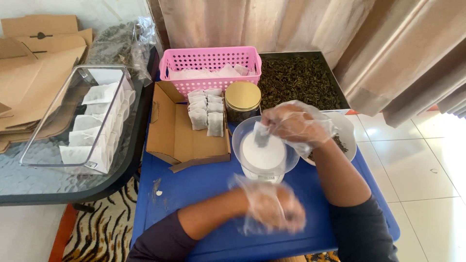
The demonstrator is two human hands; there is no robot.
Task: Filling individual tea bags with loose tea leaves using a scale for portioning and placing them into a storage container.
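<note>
My right hand [296, 127], in a thin clear plastic glove, pinches a small white tea bag [261, 136] over a clear round bowl [242, 138] that sits on a white scale [264, 174]. My left hand [272, 206], also gloved, is blurred and hovers over the blue table [194, 189] in front of the scale, fingers curled; nothing shows in it. A white bowl of dried tea leaves [345, 140] lies just under my right wrist.
An open cardboard box [179, 133] holds rows of filled tea bags [206, 114]. Behind stand a gold-lidded jar [242, 99], a pink basket [211, 65] and a black tray of dried leaves [298, 80]. A clear bin [63, 102] of bags rests on the glass table at left.
</note>
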